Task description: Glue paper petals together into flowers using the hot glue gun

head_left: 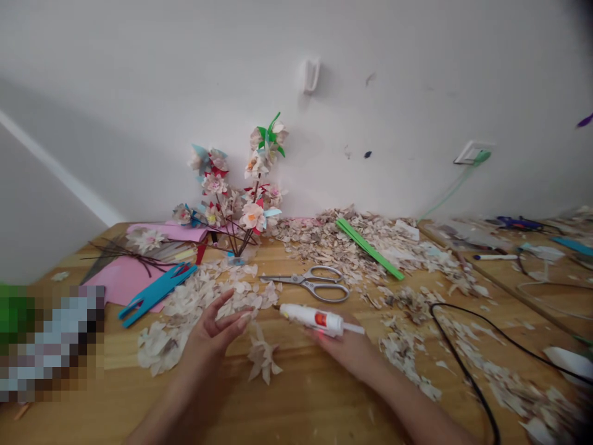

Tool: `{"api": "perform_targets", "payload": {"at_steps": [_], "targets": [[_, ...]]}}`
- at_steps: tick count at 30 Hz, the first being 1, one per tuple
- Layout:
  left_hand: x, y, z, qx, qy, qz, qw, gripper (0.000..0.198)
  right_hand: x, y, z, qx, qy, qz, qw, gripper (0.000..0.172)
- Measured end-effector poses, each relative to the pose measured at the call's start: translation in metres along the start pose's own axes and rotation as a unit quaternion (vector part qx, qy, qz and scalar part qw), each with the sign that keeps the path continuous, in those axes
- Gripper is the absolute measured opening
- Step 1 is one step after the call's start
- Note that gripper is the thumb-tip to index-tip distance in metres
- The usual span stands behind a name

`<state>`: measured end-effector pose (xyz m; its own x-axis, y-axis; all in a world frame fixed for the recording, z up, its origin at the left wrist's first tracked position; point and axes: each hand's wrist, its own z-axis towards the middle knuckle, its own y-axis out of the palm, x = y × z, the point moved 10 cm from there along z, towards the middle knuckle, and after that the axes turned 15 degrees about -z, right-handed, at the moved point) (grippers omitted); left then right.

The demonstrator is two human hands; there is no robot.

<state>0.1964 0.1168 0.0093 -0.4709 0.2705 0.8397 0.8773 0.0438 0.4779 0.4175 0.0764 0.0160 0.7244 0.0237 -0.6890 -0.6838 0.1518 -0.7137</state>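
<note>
My right hand (345, 352) is wrapped round a white hot glue gun (308, 317) with an orange label, its nozzle pointing left. To the left, my left hand (210, 330) has thumb and a finger pinched together on what looks like a pale petal (251, 313), mostly hidden by the fingertips. Below and between the hands, a pale petal flower (264, 356) lies on the wooden table (296, 408). Grey-handled scissors (309, 282) rest just beyond the glue gun. Loose pale petals (210, 293) spread behind my left hand.
Finished flowers on twigs (238, 204) stand against the wall. A blue plastic tool (157, 293) and pink sheets (123, 278) lie left. Dried petal scraps (315, 238), green strips (369, 248) and a black cable (463, 364) occupy the right. At far left, part of a person is blurred.
</note>
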Motion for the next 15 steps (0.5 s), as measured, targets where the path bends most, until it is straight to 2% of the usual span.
{"api": "perform_targets", "payload": {"at_steps": [4, 12, 13, 15], "targets": [[0.005, -0.006, 0.003, 0.011, 0.013, -0.009, 1.0, 0.083, 0.028, -0.007, 0.011, -0.006, 0.052, 0.016, 0.999, 0.035], [0.007, -0.012, 0.008, 0.004, -0.013, -0.035, 0.999, 0.086, 0.038, 0.002, 0.018, -0.046, 0.053, -0.015, 0.997, 0.034], [0.008, -0.012, 0.008, 0.008, -0.012, -0.033, 0.999, 0.084, 0.038, 0.001, 0.019, -0.042, 0.05, -0.01, 0.998, 0.037], [0.009, -0.012, 0.007, 0.013, -0.009, -0.025, 1.0, 0.082, 0.037, -0.008, 0.02, -0.012, 0.041, 0.013, 0.999, 0.055]]}}
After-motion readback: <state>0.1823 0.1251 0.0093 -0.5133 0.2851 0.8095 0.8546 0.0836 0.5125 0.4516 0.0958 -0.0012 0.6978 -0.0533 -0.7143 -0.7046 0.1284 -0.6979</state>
